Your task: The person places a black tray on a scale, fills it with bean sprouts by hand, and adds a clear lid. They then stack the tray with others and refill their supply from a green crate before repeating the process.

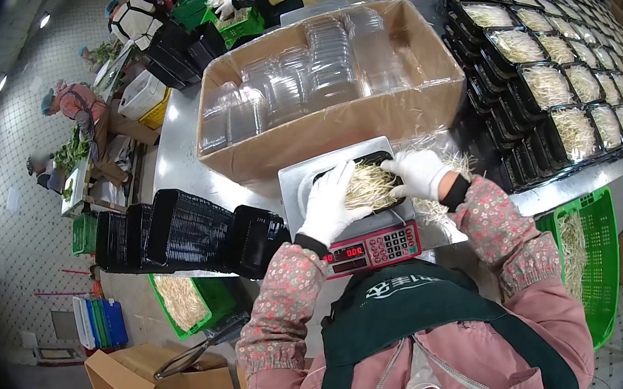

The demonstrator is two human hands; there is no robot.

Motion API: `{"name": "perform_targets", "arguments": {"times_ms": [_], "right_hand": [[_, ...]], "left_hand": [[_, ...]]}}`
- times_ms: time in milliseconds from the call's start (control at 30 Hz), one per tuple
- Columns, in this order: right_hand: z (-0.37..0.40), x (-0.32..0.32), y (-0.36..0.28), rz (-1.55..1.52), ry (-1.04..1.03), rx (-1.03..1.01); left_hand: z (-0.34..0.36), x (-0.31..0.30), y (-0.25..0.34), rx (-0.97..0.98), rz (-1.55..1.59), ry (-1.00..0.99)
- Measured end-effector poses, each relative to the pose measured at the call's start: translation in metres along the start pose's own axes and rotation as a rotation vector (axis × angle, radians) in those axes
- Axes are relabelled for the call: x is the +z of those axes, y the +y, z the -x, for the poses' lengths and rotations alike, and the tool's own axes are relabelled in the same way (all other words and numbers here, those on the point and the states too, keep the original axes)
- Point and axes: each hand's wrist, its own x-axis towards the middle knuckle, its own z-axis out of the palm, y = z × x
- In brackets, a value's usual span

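Both my hands wear white gloves and work at one black tray (318, 175) heaped with pale bean sprouts (370, 187). My left hand (328, 206) is curved round the tray's left side, its fingertips and thumb on the sprouts. On the opposite side, my right hand (419, 173) grips the tray's right edge with bent fingers. The tray is over the plate of a digital scale (371, 250), whose red display shows zeros. Whether the tray's base touches the plate is hidden. Loose sprouts (432, 212) lie on the metal table beside the scale.
Behind the scale, a cardboard box (335, 133) holds stacked clear lids. Stacked black trays (192, 232) stand left. Filled trays (547, 85) rise in tiers at right. Green crates (603, 260) with sprouts flank me below the table. Co-workers (83, 110) stand farther off.
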Motion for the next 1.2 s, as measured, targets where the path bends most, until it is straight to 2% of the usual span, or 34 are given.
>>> {"name": "perform_targets", "arguments": {"times_ms": [67,167,233,333,433,467,567,633,700,800,833,867,900,967,1033,1100,1200], "right_hand": [[-0.009,0.034,0.003,0.073,0.060,-0.031],[-0.011,0.031,0.016,-0.003,0.083,-0.022],[-0.003,-0.003,0.024,-0.030,0.101,-0.035],[0.002,-0.049,0.024,-0.139,0.210,0.001],[-0.007,-0.060,0.007,-0.222,0.309,-0.086],[-0.014,-0.053,-0.001,-0.239,0.317,-0.118],[-0.040,-0.004,-0.020,-0.189,0.343,-0.213],[-0.052,0.019,-0.029,-0.044,0.058,-0.111],[-0.047,0.014,-0.030,-0.117,0.044,-0.096],[-0.037,-0.003,-0.014,-0.164,0.132,-0.077],[-0.035,-0.017,-0.013,-0.257,0.029,0.018],[-0.037,-0.009,-0.009,-0.319,0.167,-0.025],[-0.040,0.006,-0.003,-0.382,0.305,-0.067],[-0.048,0.035,-0.009,-0.382,0.366,-0.101],[-0.053,0.066,-0.025,-0.299,0.301,-0.039],[-0.059,0.090,-0.031,-0.237,0.404,-0.041],[-0.055,0.079,-0.017,-0.352,0.222,-0.071]], "left_hand": [[-0.007,0.017,-0.008,-0.012,0.002,-0.040],[-0.009,0.027,-0.018,-0.005,0.024,-0.057],[-0.007,0.025,-0.018,-0.010,0.034,-0.052],[-0.005,0.015,-0.009,-0.105,0.229,-0.065],[0.004,0.001,0.001,-0.237,0.659,0.072],[0.008,-0.013,0.008,-0.270,0.674,0.063],[0.029,0.005,-0.017,-0.263,0.804,0.218],[0.039,0.005,-0.013,-0.249,0.992,0.284],[0.045,0.000,-0.003,-0.285,1.120,0.366],[0.050,0.012,-0.009,-0.284,0.779,0.368],[0.048,0.014,-0.011,-0.281,0.636,0.353],[0.047,0.018,-0.007,-0.275,0.449,0.332],[0.038,0.011,0.012,-0.277,0.399,0.311],[0.025,0.034,0.010,-0.210,0.116,0.236],[0.010,0.052,0.007,-0.156,-0.249,0.183],[0.002,0.054,0.002,-0.107,-0.378,0.150],[0.005,0.048,0.000,-0.071,-0.212,0.192]]}}
